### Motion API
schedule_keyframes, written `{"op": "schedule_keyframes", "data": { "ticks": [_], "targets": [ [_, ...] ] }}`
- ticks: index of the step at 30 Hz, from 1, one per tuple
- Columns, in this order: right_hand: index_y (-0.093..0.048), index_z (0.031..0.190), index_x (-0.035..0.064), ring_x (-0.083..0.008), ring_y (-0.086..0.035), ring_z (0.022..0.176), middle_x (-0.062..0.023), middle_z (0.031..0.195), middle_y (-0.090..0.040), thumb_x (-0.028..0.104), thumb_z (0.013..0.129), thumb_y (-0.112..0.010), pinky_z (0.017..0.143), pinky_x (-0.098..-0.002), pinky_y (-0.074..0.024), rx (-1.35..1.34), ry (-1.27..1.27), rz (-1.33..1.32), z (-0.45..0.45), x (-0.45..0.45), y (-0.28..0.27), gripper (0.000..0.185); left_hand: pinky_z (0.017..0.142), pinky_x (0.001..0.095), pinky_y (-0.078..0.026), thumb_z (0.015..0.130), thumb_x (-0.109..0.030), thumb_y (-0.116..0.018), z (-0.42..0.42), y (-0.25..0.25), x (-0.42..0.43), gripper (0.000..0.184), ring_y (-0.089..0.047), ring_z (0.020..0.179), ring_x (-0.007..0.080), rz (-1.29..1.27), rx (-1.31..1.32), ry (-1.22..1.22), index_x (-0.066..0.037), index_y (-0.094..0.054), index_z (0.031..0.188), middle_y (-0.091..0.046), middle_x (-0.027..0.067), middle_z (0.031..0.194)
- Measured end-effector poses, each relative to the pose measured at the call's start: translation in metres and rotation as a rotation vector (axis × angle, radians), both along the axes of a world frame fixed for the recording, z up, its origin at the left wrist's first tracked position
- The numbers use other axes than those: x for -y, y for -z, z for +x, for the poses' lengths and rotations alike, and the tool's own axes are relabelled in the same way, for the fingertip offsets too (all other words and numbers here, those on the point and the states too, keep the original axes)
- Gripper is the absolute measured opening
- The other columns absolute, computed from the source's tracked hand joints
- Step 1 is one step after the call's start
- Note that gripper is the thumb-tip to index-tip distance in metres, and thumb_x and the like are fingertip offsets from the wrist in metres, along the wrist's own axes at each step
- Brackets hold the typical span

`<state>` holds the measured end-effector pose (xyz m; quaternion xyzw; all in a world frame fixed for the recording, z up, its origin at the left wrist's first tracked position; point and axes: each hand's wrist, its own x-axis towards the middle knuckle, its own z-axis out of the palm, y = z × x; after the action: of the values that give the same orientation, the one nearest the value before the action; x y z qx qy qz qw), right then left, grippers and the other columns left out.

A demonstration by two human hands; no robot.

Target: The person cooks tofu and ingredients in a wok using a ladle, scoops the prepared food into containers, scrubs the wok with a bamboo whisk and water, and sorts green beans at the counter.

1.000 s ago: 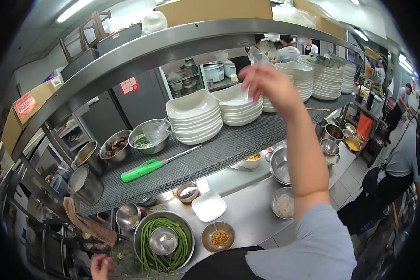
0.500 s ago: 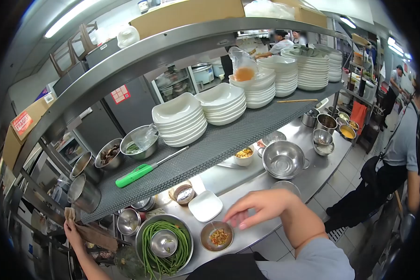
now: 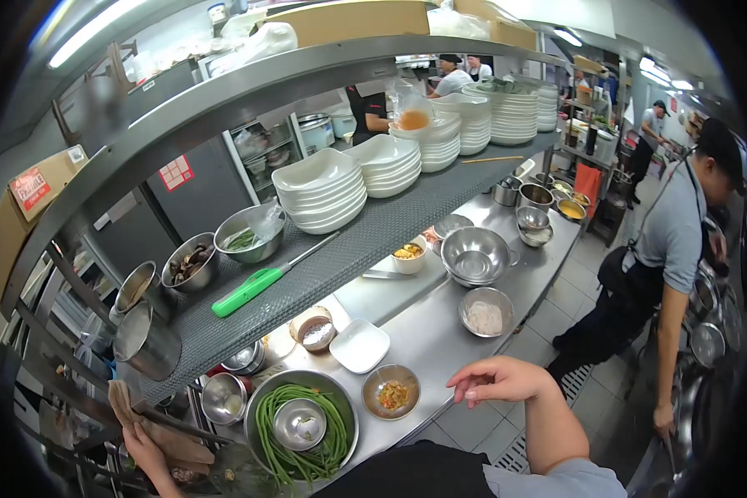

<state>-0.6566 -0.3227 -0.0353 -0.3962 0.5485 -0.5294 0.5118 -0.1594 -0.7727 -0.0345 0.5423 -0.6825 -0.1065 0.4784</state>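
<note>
My right hand (image 3: 502, 382) hovers past the steel counter's front edge, fingers loosely bent and apart, with nothing in it. To its left stands a small steel bowl (image 3: 392, 392) holding chopped orange and yellowish bits. A larger steel bowl of long green beans (image 3: 270, 427) is beside that, a smaller metal bowl (image 3: 300, 424) resting on the beans. At the lower left my left hand (image 3: 147, 455) is closed on a brown cloth (image 3: 178, 441) by the shelf's end; its fingertips are partly hidden. A white square dish (image 3: 360, 346) lies behind the chopped bits.
Stacked white bowls (image 3: 319, 187) and a green-handled tool (image 3: 247, 292) sit on the overhead shelf (image 3: 373, 249). A metal bowl with pale contents (image 3: 485, 314) and a two-handled steel bowl (image 3: 476, 256) stand on the counter. A co-worker (image 3: 660, 224) leans over pans at right.
My right hand has moved right, away from the bowl of chopped bits. The view has turned rightward, uncovering the pale-filled bowl. My left hand stays at the cloth. The co-worker leans further into view.
</note>
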Motion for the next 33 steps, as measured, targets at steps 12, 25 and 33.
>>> {"op": "schedule_keyframes", "data": {
  "ticks": [12, 25, 33],
  "targets": [
    [-0.055, 0.122, -0.0010, -0.0130, -0.061, 0.082, -0.0057, 0.087, -0.064, 0.029, 0.094, -0.058, 0.073, -0.0282, -0.0501, -0.159, 0.204, 0.362, 0.191, 0.006, 0.046, 0.042, 0.059, 0.0328, -0.046, 0.084, -0.011, -0.062, 0.006, -0.080, -0.029, 0.015, -0.059, 0.064, 0.0224, -0.233, 0.165, 0.505, 0.002, -0.060, 0.079, -0.061, 0.0120, 0.073],
    [-0.062, 0.111, 0.0036, -0.0316, -0.064, 0.097, -0.0168, 0.100, -0.067, 0.025, 0.086, -0.053, 0.082, -0.0423, -0.0517, -0.738, 1.061, 1.442, 0.416, -0.179, 0.008, 0.035, 0.070, 0.0323, -0.048, 0.084, -0.008, -0.065, -0.146, -0.064, -0.235, 0.014, -0.060, 0.074, 0.0269, -0.008, 0.564, 2.002, 0.002, -0.066, 0.094, -0.064, 0.0149, 0.086],
    [-0.065, 0.099, 0.0029, -0.0328, -0.063, 0.096, -0.0184, 0.100, -0.065, 0.029, 0.079, -0.065, 0.080, -0.0442, -0.0510, -0.136, 1.554, 1.909, 0.698, -0.281, 0.079, 0.032, 0.068, 0.0319, -0.050, 0.082, -0.009, -0.065, -0.154, 0.054, -0.337, 0.013, -0.064, 0.073, 0.0236, 0.122, 0.710, 2.445, 0.002, -0.065, 0.089, -0.065, 0.0143, 0.082]
  ]
}}
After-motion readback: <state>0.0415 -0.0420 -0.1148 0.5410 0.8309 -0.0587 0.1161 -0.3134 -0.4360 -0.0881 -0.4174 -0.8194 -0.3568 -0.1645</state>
